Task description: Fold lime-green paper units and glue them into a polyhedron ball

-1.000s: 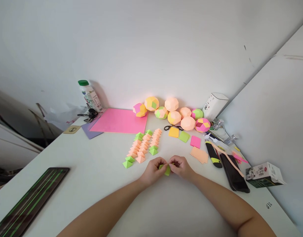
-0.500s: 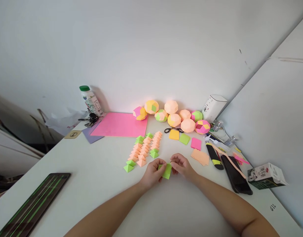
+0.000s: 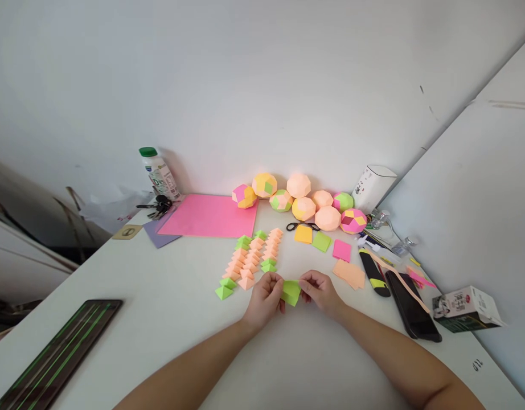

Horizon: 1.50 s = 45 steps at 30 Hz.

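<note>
"What's on the surface (image 3: pixel 168 319)?"
"A pink sheet (image 3: pixel 209 219), beyond the left fingers (image 3: pixel 275 292)."
"And their grip?"
"Those and the right fingers (image 3: pixel 308 288) are pinched nearly closed, holding the green note (image 3: pixel 291 292) between them by opposite edges."

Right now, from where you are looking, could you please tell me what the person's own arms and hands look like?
The left hand and right hand are both bare, with no gloves. Both forearms are uncovered as far as they show; no sleeves, watch or bracelet can be seen. Small details such as rings are too fine to tell.
</note>
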Each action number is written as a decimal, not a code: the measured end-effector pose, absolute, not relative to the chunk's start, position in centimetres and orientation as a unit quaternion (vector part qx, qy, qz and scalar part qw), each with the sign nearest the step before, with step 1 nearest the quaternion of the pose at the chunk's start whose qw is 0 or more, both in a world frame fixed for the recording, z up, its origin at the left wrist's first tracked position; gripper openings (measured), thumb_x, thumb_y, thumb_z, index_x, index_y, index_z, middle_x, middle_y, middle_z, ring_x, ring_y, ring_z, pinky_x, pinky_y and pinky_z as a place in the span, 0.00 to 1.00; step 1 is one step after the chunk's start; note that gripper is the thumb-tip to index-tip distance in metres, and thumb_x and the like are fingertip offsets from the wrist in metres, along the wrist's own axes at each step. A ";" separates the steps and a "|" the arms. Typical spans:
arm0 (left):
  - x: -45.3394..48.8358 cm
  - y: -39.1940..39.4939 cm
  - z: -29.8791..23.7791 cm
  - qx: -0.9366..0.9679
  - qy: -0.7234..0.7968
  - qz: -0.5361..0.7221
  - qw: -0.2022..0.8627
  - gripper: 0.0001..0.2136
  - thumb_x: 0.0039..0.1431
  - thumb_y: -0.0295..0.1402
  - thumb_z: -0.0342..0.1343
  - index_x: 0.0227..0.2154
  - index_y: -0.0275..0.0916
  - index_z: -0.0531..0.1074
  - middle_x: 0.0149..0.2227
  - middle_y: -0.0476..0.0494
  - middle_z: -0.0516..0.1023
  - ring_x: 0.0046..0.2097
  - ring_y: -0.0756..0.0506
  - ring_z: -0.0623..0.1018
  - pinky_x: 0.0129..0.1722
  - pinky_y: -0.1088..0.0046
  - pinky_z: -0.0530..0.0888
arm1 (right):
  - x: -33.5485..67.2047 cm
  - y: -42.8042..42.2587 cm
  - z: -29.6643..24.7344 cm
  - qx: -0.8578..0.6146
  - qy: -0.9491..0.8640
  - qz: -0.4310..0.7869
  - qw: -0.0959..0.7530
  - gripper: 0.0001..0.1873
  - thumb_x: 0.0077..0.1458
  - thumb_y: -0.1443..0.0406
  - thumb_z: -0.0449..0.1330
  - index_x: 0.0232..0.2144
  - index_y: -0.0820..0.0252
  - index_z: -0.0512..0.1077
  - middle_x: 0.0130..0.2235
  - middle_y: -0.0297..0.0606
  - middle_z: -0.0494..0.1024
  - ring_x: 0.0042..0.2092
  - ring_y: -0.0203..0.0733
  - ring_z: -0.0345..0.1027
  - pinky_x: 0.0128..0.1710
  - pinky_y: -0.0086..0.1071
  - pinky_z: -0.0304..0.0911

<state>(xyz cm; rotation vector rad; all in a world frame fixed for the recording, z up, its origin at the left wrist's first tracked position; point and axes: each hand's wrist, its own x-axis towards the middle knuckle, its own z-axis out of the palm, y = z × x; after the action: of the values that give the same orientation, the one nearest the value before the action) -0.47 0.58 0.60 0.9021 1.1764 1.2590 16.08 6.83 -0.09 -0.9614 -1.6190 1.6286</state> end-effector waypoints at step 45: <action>-1.0 0.9 -0.3 0.473 0.459 0.495 0.567 0.16 0.49 0.33 0.59 0.42 0.37 0.70 0.36 0.44 0.75 0.36 0.47 0.74 0.36 0.70 0.71 | 16.0 6.8 0.5 -0.372 -0.583 0.660 0.293 0.16 0.47 0.56 0.64 0.36 0.59 0.70 0.29 0.33 0.71 0.26 0.33 0.63 0.22 0.28 0.64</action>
<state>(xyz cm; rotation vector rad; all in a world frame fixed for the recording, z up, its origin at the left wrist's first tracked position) -1.01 0.85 -0.33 1.1104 1.0777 1.1627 15.95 6.83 0.47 -0.9912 -1.5524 1.7579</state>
